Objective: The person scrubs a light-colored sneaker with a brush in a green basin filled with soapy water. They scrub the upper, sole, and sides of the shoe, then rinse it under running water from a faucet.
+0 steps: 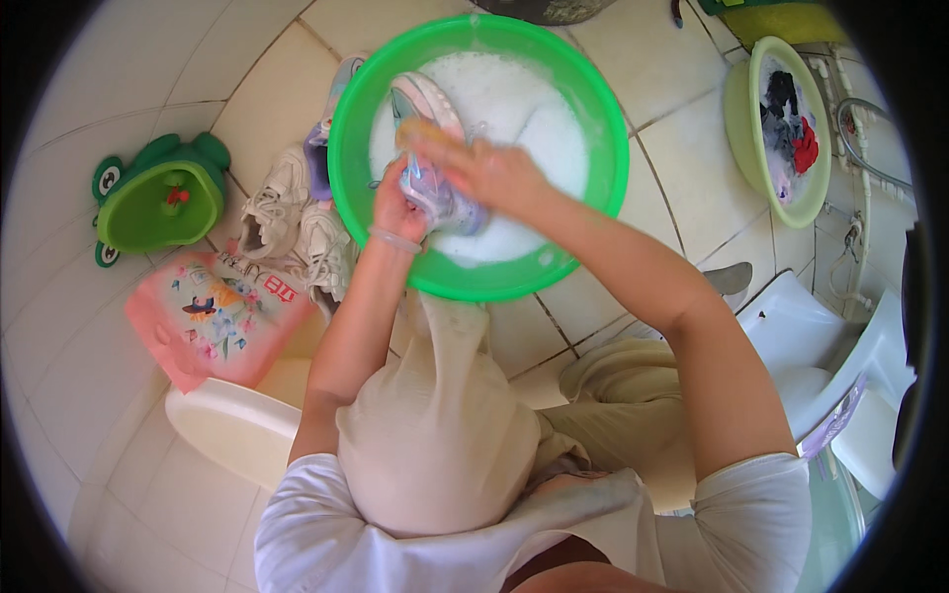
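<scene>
Above the white suds [545, 141] in a round green plastic basin [604, 118], my left hand [399, 204] grips a pastel sneaker [426, 100] in pink, pale blue and lilac. The shoe is tilted, with one end towards the far side of the basin. My right hand [500, 174] is closed around a tan brush [434, 144], blurred, which lies across the shoe. The brush hides part of the shoe, and its bristles cannot be made out. A translucent bangle [395, 240] circles my left wrist.
Left of the basin are white sneakers [278, 193], a lilac shoe [319, 159], a pink printed bag [222, 319] and a green frog-shaped urinal [159, 204]. A pale green basin [741, 141] with soaking clothes stands right, near wall pipes [852, 148]. A cream tub [230, 419] lies at lower left.
</scene>
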`<state>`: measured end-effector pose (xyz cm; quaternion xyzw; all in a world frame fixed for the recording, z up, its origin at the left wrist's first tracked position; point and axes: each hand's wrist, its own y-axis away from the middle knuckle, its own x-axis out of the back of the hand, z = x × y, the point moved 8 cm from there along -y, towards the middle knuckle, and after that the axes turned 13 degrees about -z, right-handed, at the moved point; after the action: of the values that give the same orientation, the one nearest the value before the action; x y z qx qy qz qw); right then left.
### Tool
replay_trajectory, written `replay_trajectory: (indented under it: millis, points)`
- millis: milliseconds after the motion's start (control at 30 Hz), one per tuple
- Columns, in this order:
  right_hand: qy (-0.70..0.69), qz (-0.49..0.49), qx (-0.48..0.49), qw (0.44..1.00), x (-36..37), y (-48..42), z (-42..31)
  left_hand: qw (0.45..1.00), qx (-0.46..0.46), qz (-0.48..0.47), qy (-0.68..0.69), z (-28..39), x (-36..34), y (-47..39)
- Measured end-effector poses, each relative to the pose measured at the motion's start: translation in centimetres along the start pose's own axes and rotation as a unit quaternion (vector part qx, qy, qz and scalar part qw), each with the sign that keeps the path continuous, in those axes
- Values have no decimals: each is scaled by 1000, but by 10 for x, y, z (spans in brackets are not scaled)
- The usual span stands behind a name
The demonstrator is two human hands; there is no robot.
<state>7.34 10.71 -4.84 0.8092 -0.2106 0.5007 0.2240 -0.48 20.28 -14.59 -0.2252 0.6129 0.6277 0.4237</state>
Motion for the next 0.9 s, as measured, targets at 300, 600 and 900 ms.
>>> replay_trajectory:
  millis: [300,600,900]
  points:
    - [-184,2,-303,935,-19,0,89,996,-71,33,40,-1,-16,18]
    - [-248,-34,41,967,47,60,-24,989,-39,-54,130,-19,-61,18]
    - [-253,-108,-164,947,26,10,21,997,-43,14,56,-45,-57,-9]
